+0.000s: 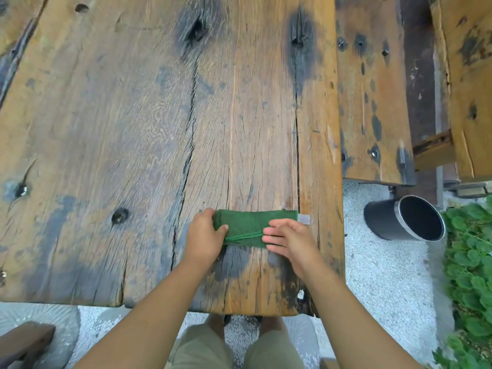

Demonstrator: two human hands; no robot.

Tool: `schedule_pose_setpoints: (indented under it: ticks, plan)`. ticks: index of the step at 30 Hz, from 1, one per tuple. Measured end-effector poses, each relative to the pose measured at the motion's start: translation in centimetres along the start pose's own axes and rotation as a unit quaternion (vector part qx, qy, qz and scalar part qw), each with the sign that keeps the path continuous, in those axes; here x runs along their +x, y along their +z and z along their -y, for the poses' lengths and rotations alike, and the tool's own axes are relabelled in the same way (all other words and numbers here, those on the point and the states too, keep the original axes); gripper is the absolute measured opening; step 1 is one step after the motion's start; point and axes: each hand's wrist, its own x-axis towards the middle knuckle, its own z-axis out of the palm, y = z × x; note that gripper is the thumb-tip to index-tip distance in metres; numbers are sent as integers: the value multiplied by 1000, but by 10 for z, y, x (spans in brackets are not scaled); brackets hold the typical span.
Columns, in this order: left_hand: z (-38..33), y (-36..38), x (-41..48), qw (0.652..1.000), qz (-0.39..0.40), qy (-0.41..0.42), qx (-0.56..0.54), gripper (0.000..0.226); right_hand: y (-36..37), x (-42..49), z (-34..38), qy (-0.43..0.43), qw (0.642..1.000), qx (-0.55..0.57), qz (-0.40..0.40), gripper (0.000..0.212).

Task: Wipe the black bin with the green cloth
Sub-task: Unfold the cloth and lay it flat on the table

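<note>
A: Where do we stand? Green cloth is folded into a flat strip on the tabletop, near the front right edge. A small pale tag pokes out of its right end.

B: Agreed. Our left hand is curled over the left end, thumb on top, pinching the fold. Our right hand lies flat with fingers spread, pressing the right half down, not closed on it.

A: And the black bin?

B: Off the tabletop, on the pale gravel ground to our right, well apart from the cloth. It's tipped so the mouth and its silver rim face us, next to the green plants.

A: Handling?

B: Cloth is soft and limp, so we'd guess it unfolds if we lift by one corner. Better to grab the whole folded stack across the middle, thumb under, fingers over.

A: Bin looks light and stiff, with smooth sides. Probably rolls or slides under wiping pressure as it lies.

B: So one hand steadies it at the rim, the other wipes. No wiping done yet by the look of it.
</note>
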Motion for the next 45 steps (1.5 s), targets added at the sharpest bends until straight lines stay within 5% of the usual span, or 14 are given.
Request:
schedule_pose_setpoints:
  ticks: [3, 5, 10, 13, 18, 26, 37, 45]
  plan:
    - [0, -5, -6, 998, -20, 6, 53, 31, -12, -2, -2, -3, 998, -35, -57, 16]
    - [1, -9, -12, 993, -40, 34, 102, 33, -17, -2, -6, -104, 964, -217, -110, 11]
    - [5, -8, -21, 956, 11, 224, 188, 29, -25, 0, -7, -396, 726, -555, -87, 15]
    - [8, -6, -18, 934, 56, 261, 240, 41, -25, 9, -1, -388, 675, -626, -39, 32]
    - [5, -9, -9, 914, 55, 285, 284, 39, -26, 20, 6, -376, 689, -620, -23, 33]
    - [-6, -23, 11, 931, 125, 252, 232, 27, -26, 31, 16, -330, 774, -540, 5, 18]
    - [-27, -43, 41, 957, 238, 130, 103, 6, -20, 37, 22, -276, 800, -532, 10, 14]
    - [-41, -38, 62, 983, 169, 72, -7, 7, -22, 54, 51, -232, 856, -460, 50, 14]
